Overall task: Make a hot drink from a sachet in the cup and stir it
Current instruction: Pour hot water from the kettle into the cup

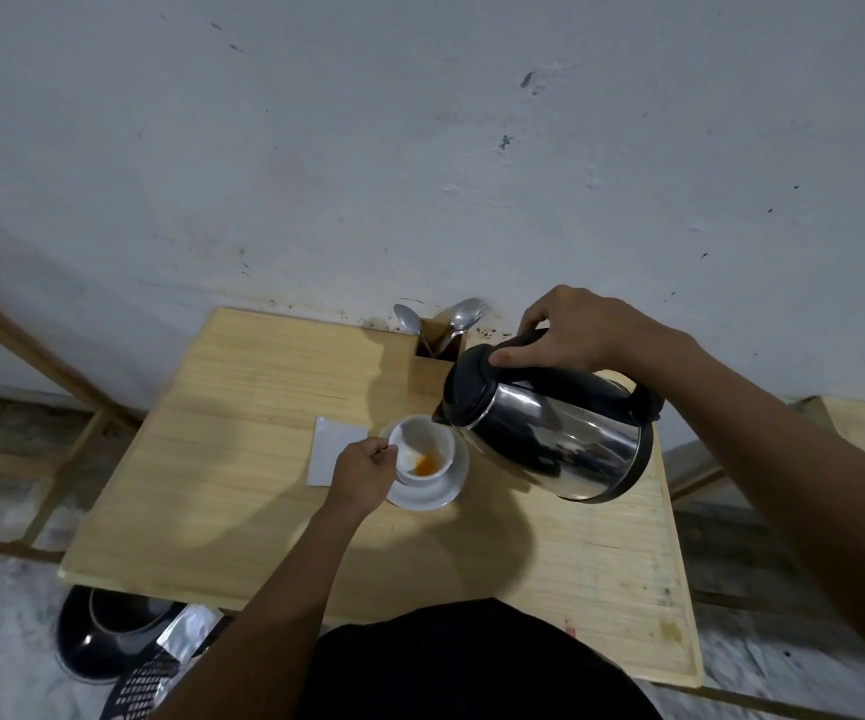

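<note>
A white cup (422, 449) stands on a white saucer (446, 493) in the middle of the wooden table (243, 418). Orange liquid or wet powder (426, 465) lies at the bottom of the cup. My left hand (360, 472) grips the cup's handle on its left side. My right hand (570, 332) holds the handle of a steel kettle (550, 431) with a black lid. The kettle is tilted to the left, its spout just over the cup's right rim. A white sachet (329, 449) lies flat to the left of the cup.
A wooden holder (435, 366) with two spoons (459, 317) stands at the table's back edge against the wall, right behind the kettle. On the floor at lower left sit a dark round bin (103, 636) and a silver wrapper (189, 628).
</note>
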Demonstrator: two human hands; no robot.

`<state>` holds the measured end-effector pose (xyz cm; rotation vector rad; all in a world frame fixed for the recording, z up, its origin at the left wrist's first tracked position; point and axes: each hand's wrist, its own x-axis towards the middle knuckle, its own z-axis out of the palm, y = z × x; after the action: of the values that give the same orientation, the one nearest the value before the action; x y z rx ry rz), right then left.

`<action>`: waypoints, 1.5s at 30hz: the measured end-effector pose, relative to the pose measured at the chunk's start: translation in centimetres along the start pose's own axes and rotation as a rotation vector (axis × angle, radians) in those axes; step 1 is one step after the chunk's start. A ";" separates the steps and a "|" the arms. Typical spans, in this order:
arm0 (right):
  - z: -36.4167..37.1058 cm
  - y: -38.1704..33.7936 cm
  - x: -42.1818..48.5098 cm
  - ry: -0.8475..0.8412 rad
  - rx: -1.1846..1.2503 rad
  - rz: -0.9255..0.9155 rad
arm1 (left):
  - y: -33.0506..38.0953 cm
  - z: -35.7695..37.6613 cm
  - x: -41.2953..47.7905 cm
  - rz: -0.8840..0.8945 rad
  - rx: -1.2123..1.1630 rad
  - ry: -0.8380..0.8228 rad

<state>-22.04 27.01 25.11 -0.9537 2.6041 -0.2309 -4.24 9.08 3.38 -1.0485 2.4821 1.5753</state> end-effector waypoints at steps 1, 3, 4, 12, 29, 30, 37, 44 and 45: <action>0.1 -0.3 0.3 -0.007 -0.018 -0.005 | 0.0 0.0 0.0 -0.002 -0.004 -0.001; 0.3 -0.9 0.7 -0.019 -0.057 -0.027 | 0.0 -0.1 0.0 -0.001 -0.004 -0.003; 0.3 -1.2 0.9 -0.028 -0.073 -0.036 | 0.0 0.0 0.0 0.004 0.001 -0.001; 0.2 -3.0 1.6 -0.094 -0.160 -0.031 | 0.5 -0.2 -0.2 0.050 0.051 0.015; -0.7 -3.9 2.1 -0.095 -0.270 -0.084 | 1.0 -0.4 -0.3 0.033 0.046 0.016; -0.8 -3.9 2.1 -0.095 -0.273 -0.084 | 1.0 -0.3 -0.3 0.030 0.042 0.018; -1.5 -4.1 1.9 -0.106 -0.294 -0.089 | 1.1 -0.6 -0.3 0.041 0.063 0.005; -1.9 -4.1 2.0 -0.118 -0.301 -0.077 | 1.0 -0.5 -0.3 0.043 0.053 0.006; -1.9 -4.1 2.0 -0.114 -0.298 -0.075 | 0.9 -0.5 -0.3 0.038 0.050 0.001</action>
<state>-21.77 22.68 27.40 -1.1281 2.5436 0.1936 -4.35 9.09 4.49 -1.0022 2.5430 1.5143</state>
